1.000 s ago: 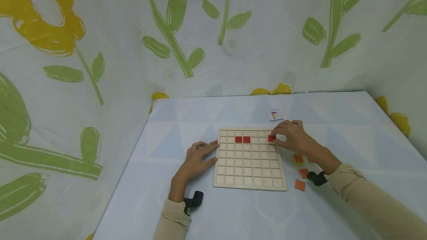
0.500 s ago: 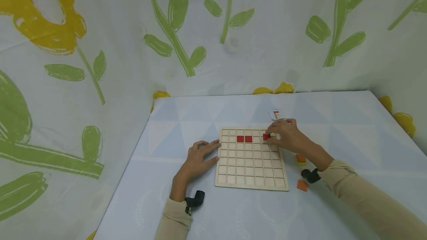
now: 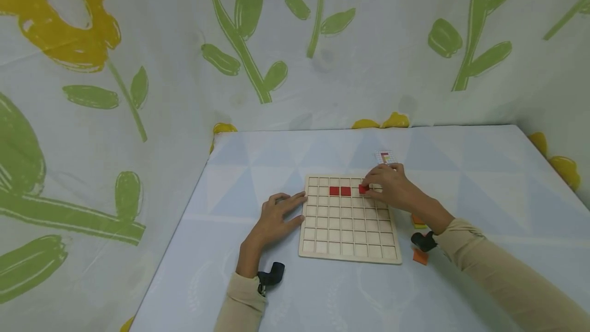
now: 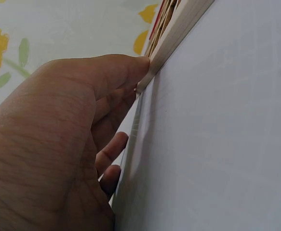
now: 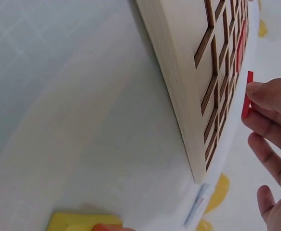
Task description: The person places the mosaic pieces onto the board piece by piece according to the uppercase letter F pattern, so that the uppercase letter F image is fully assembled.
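Note:
A wooden grid board (image 3: 348, 227) lies flat on the table, with two red tiles (image 3: 339, 191) side by side in its second row from the far edge. My right hand (image 3: 391, 187) pinches another red tile (image 5: 247, 95) between thumb and fingers. In the right wrist view that tile stands on edge, raised off the board. My left hand (image 3: 275, 218) touches the board's left edge with its thumb and fingertips. The left wrist view shows the thumb (image 4: 126, 67) against the wooden rim, with the fingers extended beneath it.
A small card (image 3: 385, 157) with a coloured grid pattern lies behind the board's far right corner. Right of the board are an orange tile (image 3: 420, 256) and a stack of orange and yellow tiles (image 3: 418, 222), partly hidden by the right forearm. A flower-print cloth (image 3: 350, 76) hangs behind the table.
My right hand has carried the pinched red tile leftward over the board, toward the two red tiles. The left hand stays at the board's edge. The view has shifted slightly.

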Available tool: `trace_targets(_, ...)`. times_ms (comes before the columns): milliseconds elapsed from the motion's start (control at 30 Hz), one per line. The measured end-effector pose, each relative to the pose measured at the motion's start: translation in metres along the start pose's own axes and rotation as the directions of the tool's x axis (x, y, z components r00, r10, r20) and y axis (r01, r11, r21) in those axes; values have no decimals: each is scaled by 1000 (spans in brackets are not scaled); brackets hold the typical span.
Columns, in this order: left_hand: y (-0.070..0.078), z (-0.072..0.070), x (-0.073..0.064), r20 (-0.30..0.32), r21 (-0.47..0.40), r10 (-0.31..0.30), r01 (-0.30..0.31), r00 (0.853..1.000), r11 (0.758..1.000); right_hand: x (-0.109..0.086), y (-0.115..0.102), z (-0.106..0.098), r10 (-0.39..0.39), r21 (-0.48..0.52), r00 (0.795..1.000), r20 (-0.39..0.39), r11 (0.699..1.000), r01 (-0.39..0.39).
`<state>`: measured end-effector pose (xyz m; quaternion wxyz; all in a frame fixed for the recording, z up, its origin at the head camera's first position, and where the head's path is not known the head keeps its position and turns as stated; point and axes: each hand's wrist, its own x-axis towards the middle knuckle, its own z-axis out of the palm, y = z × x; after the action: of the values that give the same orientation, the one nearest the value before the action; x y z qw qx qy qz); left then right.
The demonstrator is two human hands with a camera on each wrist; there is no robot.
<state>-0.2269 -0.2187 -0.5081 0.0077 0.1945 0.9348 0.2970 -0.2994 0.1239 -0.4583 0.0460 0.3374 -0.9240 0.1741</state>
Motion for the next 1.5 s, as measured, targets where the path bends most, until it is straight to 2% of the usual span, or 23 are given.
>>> trace_targets(400, -2, 1, 0, -5, 8, 2, -2, 1000, 1000, 7, -8, 5, -48, 38, 998, -41, 998, 49)
trace_targets(800, -3, 2, 2, -3, 23, -8, 8, 1000, 1000, 12, -4, 14, -79, 24, 996, -49, 997, 80)
trace_targets(1233, 0, 2, 1, -3, 21, -8, 8, 1000, 1000, 10, -5, 17, -54, -13, 998, -21, 998, 54)
trace_targets(1500, 0, 0, 1, 3, 14, -8, 8, 1000, 1000, 9, -6, 13, -32, 13, 999, -17, 999, 32)
